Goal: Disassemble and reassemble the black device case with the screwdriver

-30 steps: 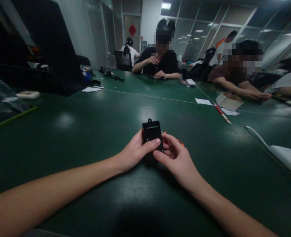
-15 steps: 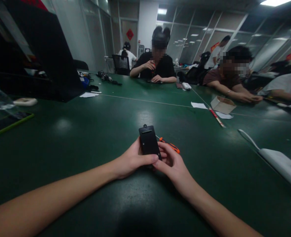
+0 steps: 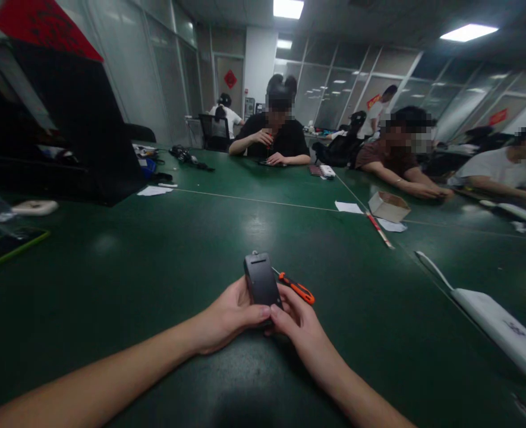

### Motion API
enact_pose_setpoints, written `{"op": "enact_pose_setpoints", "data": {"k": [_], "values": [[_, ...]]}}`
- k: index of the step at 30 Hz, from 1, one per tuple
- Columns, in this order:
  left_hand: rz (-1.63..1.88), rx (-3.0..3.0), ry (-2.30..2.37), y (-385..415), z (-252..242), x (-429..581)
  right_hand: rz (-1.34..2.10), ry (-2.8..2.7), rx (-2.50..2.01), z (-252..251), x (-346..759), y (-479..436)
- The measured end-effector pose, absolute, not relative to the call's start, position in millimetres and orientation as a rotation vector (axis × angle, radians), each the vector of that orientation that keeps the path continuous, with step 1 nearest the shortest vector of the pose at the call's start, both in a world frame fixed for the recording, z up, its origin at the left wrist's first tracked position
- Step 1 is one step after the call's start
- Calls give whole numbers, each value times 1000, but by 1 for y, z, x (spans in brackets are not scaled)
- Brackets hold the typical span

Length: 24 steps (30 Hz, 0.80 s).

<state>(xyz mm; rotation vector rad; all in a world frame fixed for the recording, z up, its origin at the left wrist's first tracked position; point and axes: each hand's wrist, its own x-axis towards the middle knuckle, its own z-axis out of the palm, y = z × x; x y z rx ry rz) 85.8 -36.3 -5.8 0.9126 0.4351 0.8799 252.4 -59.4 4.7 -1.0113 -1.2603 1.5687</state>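
A small black box-shaped device (image 3: pixel 260 279) with a slot near its top stands tilted between both my hands over the green table (image 3: pixel 156 261). My left hand (image 3: pixel 229 315) wraps its left side, thumb pressed on the lower front. My right hand (image 3: pixel 296 318) grips the right side, fingers curled. A small orange-handled screwdriver (image 3: pixel 295 288) shows just behind my right fingers; whether it rests on the table or in the hand I cannot tell.
A large black case (image 3: pixel 66 131) stands at the far left, with a green-edged tablet (image 3: pixel 8 246) near it. A white bag (image 3: pixel 498 324) lies at right. A cardboard box (image 3: pixel 389 206) and a red pen (image 3: pixel 378 229) lie further back. Several people sit around the table's far side.
The view has tilted up, so my hands and the device sit lower in the picture. The device has turned a little, and the orange screwdriver has come into sight.
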Motion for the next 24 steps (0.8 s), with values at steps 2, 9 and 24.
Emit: {"op": "enact_pose_setpoints", "data": {"k": [2,9,24], "values": [[857,951,463,-34,-9,86,1605,-1250,-995,6,253,-58],[979,1329,698,-28,-6,80,1670,-1126,-902,-2,254,-56],[1115,1318,910,-17,1,68,1764,-1231,-1024,7,255,-56]]}}
